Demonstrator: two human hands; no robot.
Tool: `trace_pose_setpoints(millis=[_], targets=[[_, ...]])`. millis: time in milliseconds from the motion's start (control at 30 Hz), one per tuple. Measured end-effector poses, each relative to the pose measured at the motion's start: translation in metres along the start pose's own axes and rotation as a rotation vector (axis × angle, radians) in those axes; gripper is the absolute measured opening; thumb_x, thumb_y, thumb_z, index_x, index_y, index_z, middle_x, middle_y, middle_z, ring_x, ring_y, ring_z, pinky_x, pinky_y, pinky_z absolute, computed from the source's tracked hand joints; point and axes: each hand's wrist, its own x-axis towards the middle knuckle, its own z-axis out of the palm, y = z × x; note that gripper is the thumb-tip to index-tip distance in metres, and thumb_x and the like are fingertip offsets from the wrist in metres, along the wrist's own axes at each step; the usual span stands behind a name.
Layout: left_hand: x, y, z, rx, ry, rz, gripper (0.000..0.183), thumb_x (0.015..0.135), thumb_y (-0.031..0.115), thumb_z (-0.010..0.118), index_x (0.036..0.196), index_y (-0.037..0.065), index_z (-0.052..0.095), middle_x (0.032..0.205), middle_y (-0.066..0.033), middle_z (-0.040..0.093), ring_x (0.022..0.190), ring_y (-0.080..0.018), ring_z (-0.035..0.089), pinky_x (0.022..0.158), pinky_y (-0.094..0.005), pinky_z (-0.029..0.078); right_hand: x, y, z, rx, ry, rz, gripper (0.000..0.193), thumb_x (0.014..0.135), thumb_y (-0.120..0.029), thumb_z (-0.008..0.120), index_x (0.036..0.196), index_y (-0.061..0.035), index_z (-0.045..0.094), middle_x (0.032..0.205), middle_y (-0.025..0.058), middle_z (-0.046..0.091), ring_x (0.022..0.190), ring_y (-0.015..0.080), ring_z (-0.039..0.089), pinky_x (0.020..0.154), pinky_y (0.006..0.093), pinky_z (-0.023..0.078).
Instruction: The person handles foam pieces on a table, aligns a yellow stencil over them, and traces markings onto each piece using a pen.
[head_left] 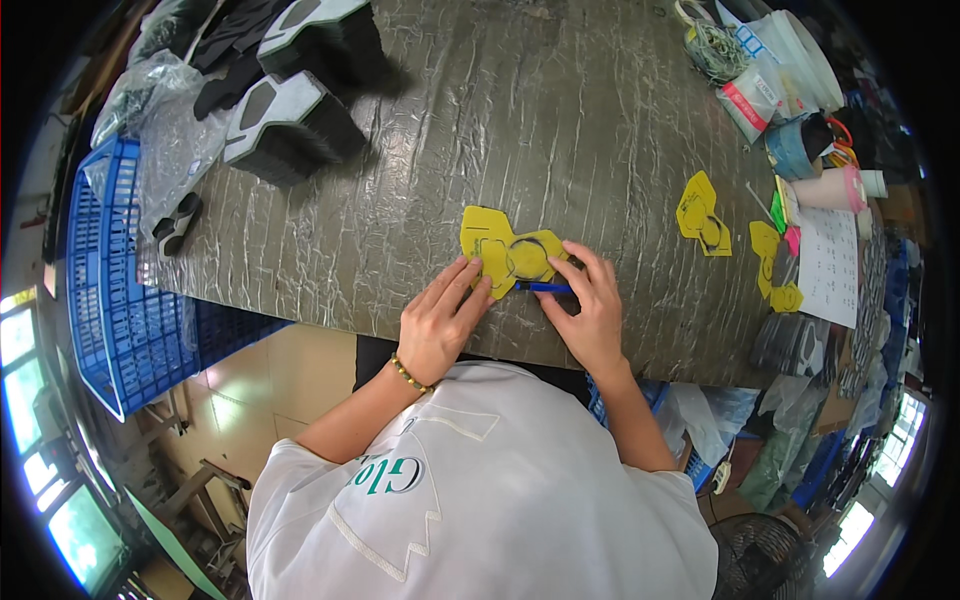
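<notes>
A yellow pattern piece (495, 240) with dark drawn lines lies on the worktable, with a rounded yellow part (531, 256) edged in dark beside it. Whether the two are joined I cannot tell. My left hand (440, 312) lies flat, fingertips pressing on the lower left of the yellow piece. On the other side, my right hand (588, 312) has its fingers apart, with fingertips at the rounded part's right edge. A blue pen (540, 287) lies between its thumb and fingers, just below the yellow part; whether it is gripped I cannot tell.
Two stacks of grey-topped, dark cut pieces (292, 120) stand at the far left, near a blue crate (105, 270). To the right lie more yellow patterns (705, 212) and a written sheet (828, 265). Bags, a white bucket (805, 60) and thread cones (830, 190) crowd the right edge.
</notes>
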Motion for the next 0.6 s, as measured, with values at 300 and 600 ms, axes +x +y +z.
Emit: trace_pose_setpoints(millis=[300,600], targets=[[0.0001,-0.0030,0.0005,-0.088,-0.013,-0.016,0.028,0.077,0.007,0.078,0.104,0.004,0.070,0.120,-0.0125,0.066,0.113,-0.0306,0.065,0.081,-0.0365,0.058,-0.0020,-0.0032,0.0020,-0.027,0.004,0.004,0.047,0.069,-0.009,0.079,0.113,-0.0036,0.065,0.128,0.0072,0.056,0.090,0.0255,0.056,0.079,0.0377,0.050],[-0.0008,-0.0046,0.0021,-0.095,-0.012,-0.008,0.028,0.077,0.006,0.078,0.104,0.004,0.071,0.119,-0.0126,0.066,0.113,-0.0307,0.065,0.081,-0.0366,0.058,-0.0033,-0.0021,0.0029,-0.037,-0.007,0.011,0.047,0.070,-0.011,0.078,0.115,-0.0040,0.064,0.130,0.0080,0.055,0.100,0.0289,0.057,0.085,0.0389,0.049]])
